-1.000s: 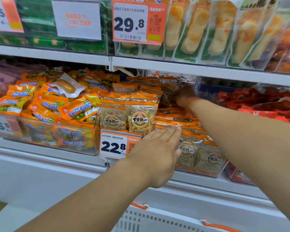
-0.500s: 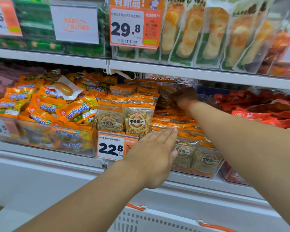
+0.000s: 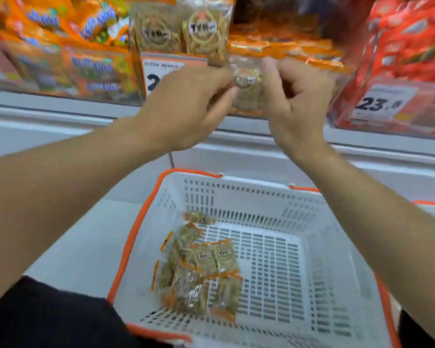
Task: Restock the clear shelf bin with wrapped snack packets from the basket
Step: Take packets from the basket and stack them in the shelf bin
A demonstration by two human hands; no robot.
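1. A wrapped snack packet (image 3: pixel 246 87) hangs between the two hands, in front of the clear shelf bin (image 3: pixel 281 71) and above the basket (image 3: pixel 319 247).
2. The left hand (image 3: pixel 186 106) pinches the packet's left edge, with its fingers curled round that edge.
3. The right hand (image 3: pixel 294 101) grips the packet's right edge, thumb up and fingers curled in.
4. The packet's round seal faces the camera between the two grips; its characters are too blurred to read.
5. More wrapped packets (image 3: pixel 199 270) lie in a loose heap in the basket's left half, well below the hands.
6. Two upright packets (image 3: pixel 181 31) with the same round seal stand at the bin's front left.
7. A price tag (image 3: pixel 166 71) behind the left hand shows only a "2"; the rest is hidden.
8. A second price tag (image 3: pixel 382 102), on the red packets (image 3: pixel 409 38) at the right, reads "23." and a blurred digit.
9. Orange packets (image 3: pixel 68 46) fill the neighbouring bin on the left.
10. Half a second ago the right hand reached deep into the bin and the left lay flat at its front; both have since drawn back together onto one packet, and the view has dropped to show the basket's inside.
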